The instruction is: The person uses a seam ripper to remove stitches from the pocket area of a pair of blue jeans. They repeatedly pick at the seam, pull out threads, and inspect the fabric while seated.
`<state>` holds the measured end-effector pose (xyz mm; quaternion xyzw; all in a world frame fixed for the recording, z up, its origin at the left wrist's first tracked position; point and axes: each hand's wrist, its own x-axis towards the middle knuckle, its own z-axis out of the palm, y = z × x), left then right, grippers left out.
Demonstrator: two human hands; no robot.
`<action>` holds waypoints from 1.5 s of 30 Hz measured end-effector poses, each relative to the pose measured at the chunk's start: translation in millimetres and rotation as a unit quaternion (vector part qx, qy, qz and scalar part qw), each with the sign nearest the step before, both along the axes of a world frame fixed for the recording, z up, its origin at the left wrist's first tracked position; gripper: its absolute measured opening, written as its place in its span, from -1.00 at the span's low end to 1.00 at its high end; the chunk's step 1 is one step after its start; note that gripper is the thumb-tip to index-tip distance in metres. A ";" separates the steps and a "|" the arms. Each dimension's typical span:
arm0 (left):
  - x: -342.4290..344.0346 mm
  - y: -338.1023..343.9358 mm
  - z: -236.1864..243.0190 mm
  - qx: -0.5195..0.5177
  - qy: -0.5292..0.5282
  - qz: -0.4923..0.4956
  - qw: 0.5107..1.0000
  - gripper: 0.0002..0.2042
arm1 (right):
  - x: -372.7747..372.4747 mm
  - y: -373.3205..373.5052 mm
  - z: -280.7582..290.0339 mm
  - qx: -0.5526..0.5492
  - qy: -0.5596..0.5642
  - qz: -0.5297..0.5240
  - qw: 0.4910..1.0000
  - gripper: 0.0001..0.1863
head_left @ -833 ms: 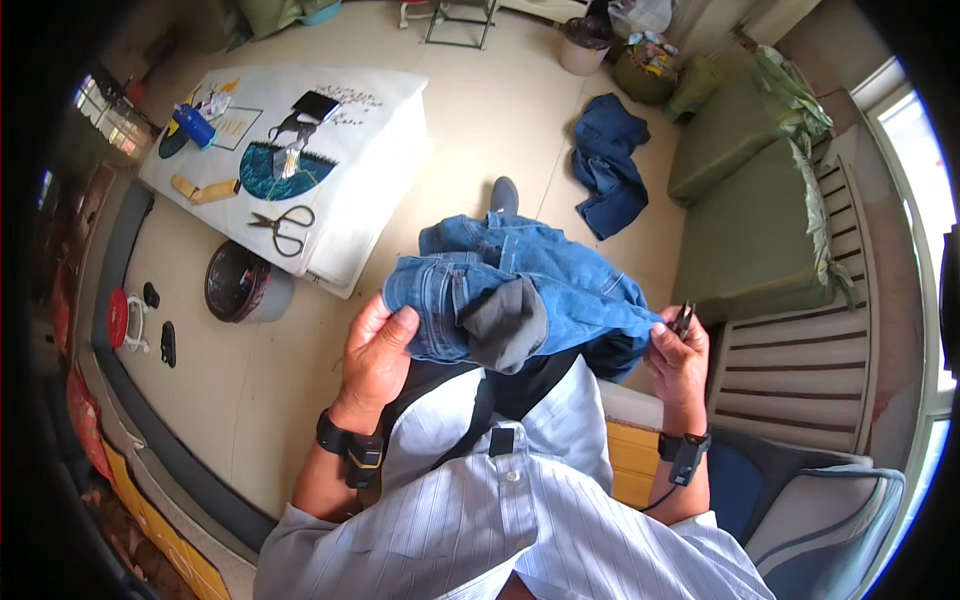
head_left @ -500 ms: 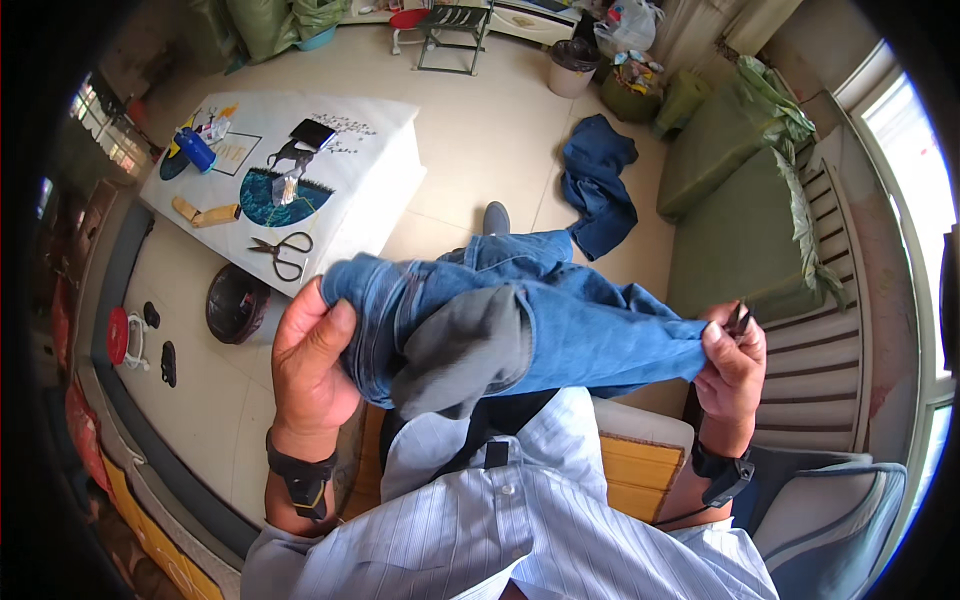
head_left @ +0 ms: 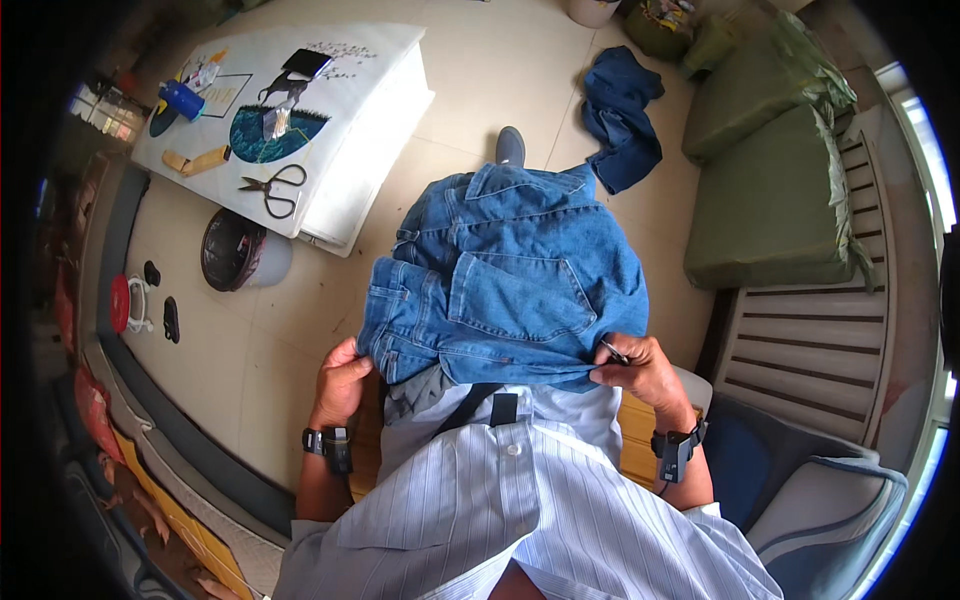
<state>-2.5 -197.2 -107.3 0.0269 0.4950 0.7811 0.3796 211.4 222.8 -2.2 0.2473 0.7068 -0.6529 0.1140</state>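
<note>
Denim garment [head_left: 540, 285], mid-blue with pale stitching and a broad patch pocket, spread out centrally, seamed band toward the left, soft grey cloth [head_left: 420, 393] peeping from under the near edge. At the left end, left hand [head_left: 343, 384] closed, thumb and fingers gripping the denim. At the near right edge, right hand [head_left: 645, 376] curled nearly closed, denim pinched at the fingertips, small dark metal tool [head_left: 615, 354] also in the grip, too hidden to tell its type. Looks like straightening and holding the near edge. Seems to call next for steady left-hand tension and care with the tool's tip near the cloth. Beyond, grey shoe [head_left: 511, 146] on pale tiled floor [head_left: 480, 70]; past that, crumpled darker blue trouser-like piece [head_left: 622, 115]. Leftward, white picture-printed table [head_left: 365, 110] bearing dark loop-handled scissors [head_left: 266, 188]. Rightward, green-covered block cushions [head_left: 770, 220] near white slatted bench [head_left: 800, 365].
</note>
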 end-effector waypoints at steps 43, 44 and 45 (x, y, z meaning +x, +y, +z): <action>-3.5 -1.5 91.0 -0.184 0.124 -0.262 0.939 -0.75 | 42.1 3.2 1.9 -0.101 0.085 -0.174 0.976 -0.83; -4.4 -0.8 91.3 -0.183 0.128 -0.264 0.938 -0.75 | 42.4 3.5 0.8 -0.104 0.085 -0.172 0.976 -0.83; -5.0 -0.1 91.7 -0.182 0.131 -0.265 0.938 -0.75 | 42.5 3.8 -0.1 -0.106 0.085 -0.170 0.976 -0.83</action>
